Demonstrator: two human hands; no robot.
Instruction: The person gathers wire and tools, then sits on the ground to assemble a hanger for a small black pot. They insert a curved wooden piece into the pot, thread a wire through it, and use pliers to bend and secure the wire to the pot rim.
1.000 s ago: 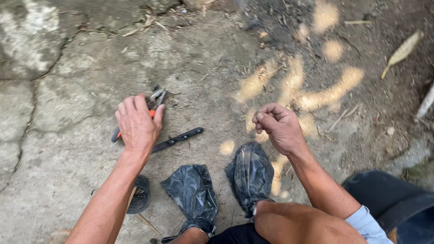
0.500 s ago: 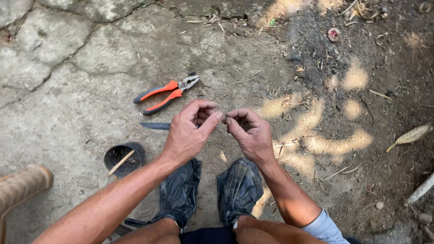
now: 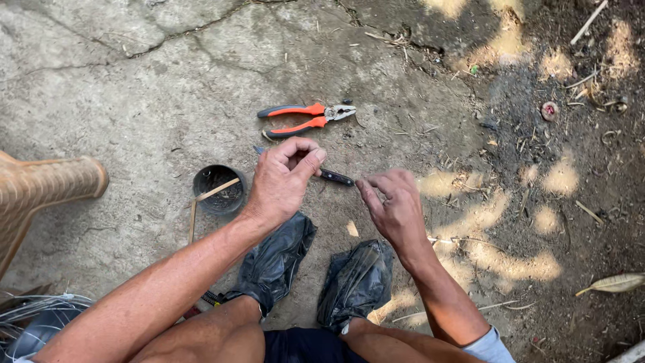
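Nearest, two feet wrapped in black plastic bags [image 3: 275,259] are planted on the cracked concrete ground [image 3: 121,94], just below the hands. Half a second ago the hands were pressed together, fingertips nearly touching over something very small; now they are drawn apart. The left hand [image 3: 282,180] is curled, thumb and forefinger pinched loosely, while the right hand [image 3: 393,205] is held with its fingers bunched and pointing toward the left. This is judged to mean that a fine strand is being stretched or twisted between them, though none can be made out, and whether either hand grips anything cannot be told.

Partly hidden beneath the left hand lies a dark-handled knife [image 3: 334,177], only its handle and a bit of blade tip showing. To the left of that hand a small black pot [image 3: 216,188] with a stick across it is seen. Just beyond the hands, orange-handled pliers [image 3: 306,115] are left untouched on the concrete. A wicker object [image 3: 47,188] is cut off at the left edge, and a bundle of wire [image 3: 33,312] at the lower left corner.
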